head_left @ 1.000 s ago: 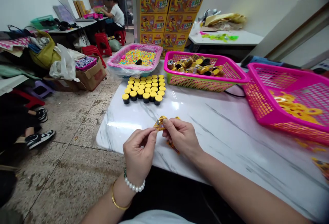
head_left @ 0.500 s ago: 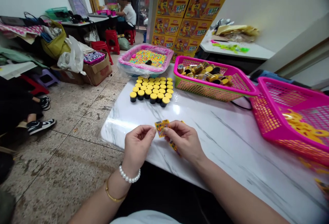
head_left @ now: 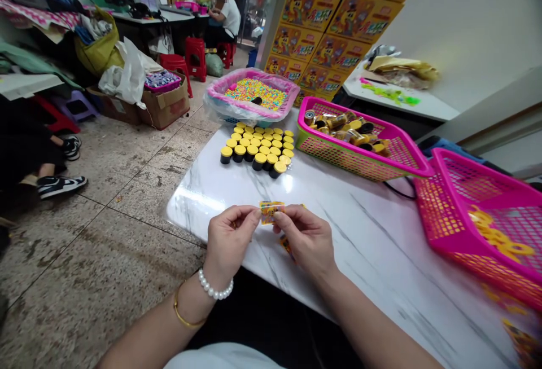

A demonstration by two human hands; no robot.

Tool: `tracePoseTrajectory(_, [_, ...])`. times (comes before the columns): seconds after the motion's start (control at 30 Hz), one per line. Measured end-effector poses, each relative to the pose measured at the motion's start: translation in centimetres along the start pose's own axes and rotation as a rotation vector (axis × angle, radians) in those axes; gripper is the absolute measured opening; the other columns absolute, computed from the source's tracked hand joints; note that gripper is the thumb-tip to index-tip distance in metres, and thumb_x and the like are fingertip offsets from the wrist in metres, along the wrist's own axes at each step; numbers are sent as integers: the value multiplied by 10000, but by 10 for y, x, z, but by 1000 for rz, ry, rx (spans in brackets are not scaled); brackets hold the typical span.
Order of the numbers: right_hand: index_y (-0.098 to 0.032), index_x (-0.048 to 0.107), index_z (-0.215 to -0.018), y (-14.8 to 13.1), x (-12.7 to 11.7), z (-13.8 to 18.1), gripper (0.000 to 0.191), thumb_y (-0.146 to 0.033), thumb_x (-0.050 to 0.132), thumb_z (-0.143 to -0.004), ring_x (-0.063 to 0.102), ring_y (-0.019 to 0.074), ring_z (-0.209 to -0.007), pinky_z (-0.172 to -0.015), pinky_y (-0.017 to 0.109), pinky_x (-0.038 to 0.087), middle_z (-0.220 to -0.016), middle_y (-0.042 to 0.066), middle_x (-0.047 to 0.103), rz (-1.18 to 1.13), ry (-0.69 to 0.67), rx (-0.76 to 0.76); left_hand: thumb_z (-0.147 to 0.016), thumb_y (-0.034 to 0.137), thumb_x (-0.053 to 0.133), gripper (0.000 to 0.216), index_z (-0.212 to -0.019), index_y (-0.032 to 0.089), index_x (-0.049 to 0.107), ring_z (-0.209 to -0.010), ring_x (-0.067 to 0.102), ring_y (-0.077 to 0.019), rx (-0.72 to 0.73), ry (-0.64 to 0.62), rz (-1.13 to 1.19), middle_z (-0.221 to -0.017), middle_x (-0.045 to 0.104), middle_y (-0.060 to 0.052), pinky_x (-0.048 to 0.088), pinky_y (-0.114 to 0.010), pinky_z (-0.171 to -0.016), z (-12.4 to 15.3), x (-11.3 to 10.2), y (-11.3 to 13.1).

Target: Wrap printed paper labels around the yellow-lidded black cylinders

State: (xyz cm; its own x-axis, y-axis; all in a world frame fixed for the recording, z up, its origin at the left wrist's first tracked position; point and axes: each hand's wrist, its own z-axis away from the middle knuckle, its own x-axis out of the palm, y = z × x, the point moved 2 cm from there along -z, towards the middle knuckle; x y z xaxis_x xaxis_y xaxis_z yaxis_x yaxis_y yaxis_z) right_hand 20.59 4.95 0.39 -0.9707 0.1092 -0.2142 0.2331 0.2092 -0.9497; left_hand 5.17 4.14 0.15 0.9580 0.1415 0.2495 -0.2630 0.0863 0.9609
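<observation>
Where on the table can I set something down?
Bare table stretches from the right hand to the right basket; a smaller patch lies between the left hand and the cups. The far side is crowded: cups, tub and middle basket.

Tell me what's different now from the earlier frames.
The yellow printed film, slanted a second ago, now faces the camera, its top edge nearly level. The view has swung left, sliding the scene rightward. Nothing visibly let go: the right hand still pinches the film, the left hand at its left edge. The yellow-capped black pots stay grouped on the table.
</observation>
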Motion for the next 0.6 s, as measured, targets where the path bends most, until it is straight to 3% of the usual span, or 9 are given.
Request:
tracePoseTrajectory(0.17, [-200, 655, -647, -2, 2, -1, 218, -299, 712, -833, 531, 126, -549, -562, 270, 444, -588, -7, 611, 158, -22, -159, -720, 306, 797, 152, -787, 171, 804, -674, 578, -122, 66, -8, -72, -790, 705, -56, 492, -243, -636, -1, 0, 2])
tracePoseTrajectory(0.3, [-209, 623, -609, -5, 8, 0, 279, -324, 683, -856, 522, 132, -525, -542, 274, 429, -567, -4, 600, 254, -32, -203, -651, 275, 842, 124, -707, 175, 794, -653, 564, -113, 71, 61, -72, -783, 691, -43, 477, -228, -605, -5, -3, 1])
tracePoseTrajectory(0.47, [-213, 650, -635, -14, 8, -7, 297, -383, 642, -878, 550, 138, -524, -536, 267, 441, -573, 6, 626, 345, -128, -232, -635, 424, 855, 336, -753, 122, 769, -420, 408, -61, -171, -12, 83, -503, 569, 12, 297, -192, -396, -10, -5, 0])
tracePoseTrajectory(0.53, [-205, 700, -727, -19, 1, -22, 295, -438, 624, -891, 551, 136, -516, -535, 263, 435, -578, 4, 633, 400, -163, -219, -635, 466, 852, 386, -752, 119, 728, -367, 385, -47, -229, -49, 149, -441, 534, 29, 230, -171, -367, -15, -6, 4])
tracePoseTrajectory(0.6, [-193, 738, -904, -22, -8, -45, 327, -489, 598, -901, 553, 140, -513, -547, 268, 424, -596, 3, 644, 527, -99, -204, -648, 460, 847, 382, -739, 126, 686, -340, 397, -45, -259, -76, 180, -410, 524, 32, 191, -151, -353, -23, -7, 10])
